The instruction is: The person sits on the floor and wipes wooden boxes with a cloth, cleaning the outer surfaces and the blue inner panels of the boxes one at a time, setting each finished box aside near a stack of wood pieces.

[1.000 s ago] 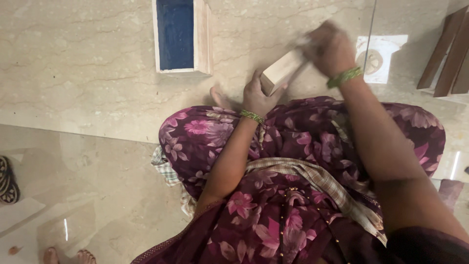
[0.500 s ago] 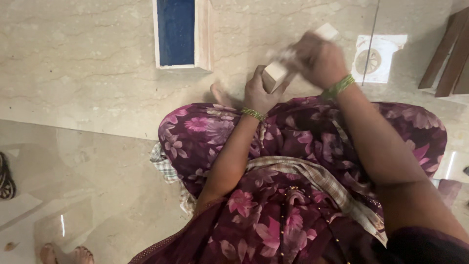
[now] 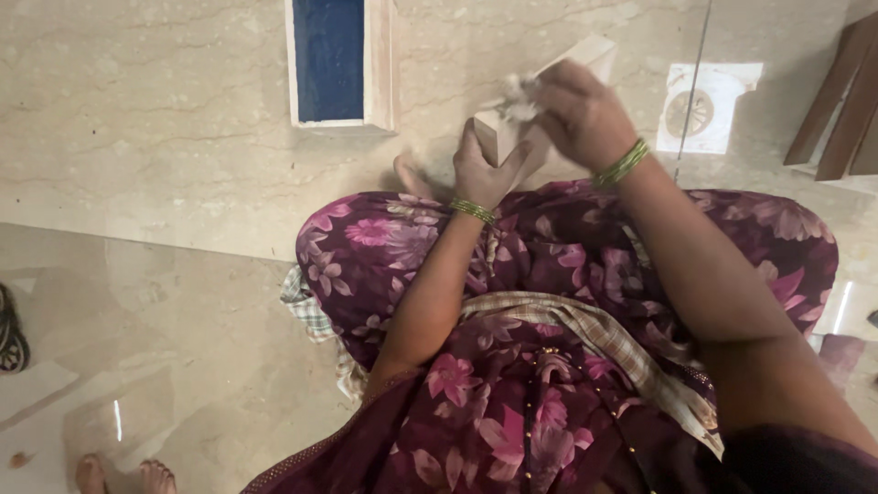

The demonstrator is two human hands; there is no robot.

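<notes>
My left hand grips the wooden block; right hand pinches a cloth, best rubbed firmly, evenly.

Single view, head-mounted. The camera looks steeply down from above the seated person, over the lap and out across the marble floor. Both forearms enter from the bottom and right edge and reach away from the lens; the left hand and right hand sit in the upper centre, at arm's length. The lap fills the lower frame, close. No second view, so no shared ground.
</notes>
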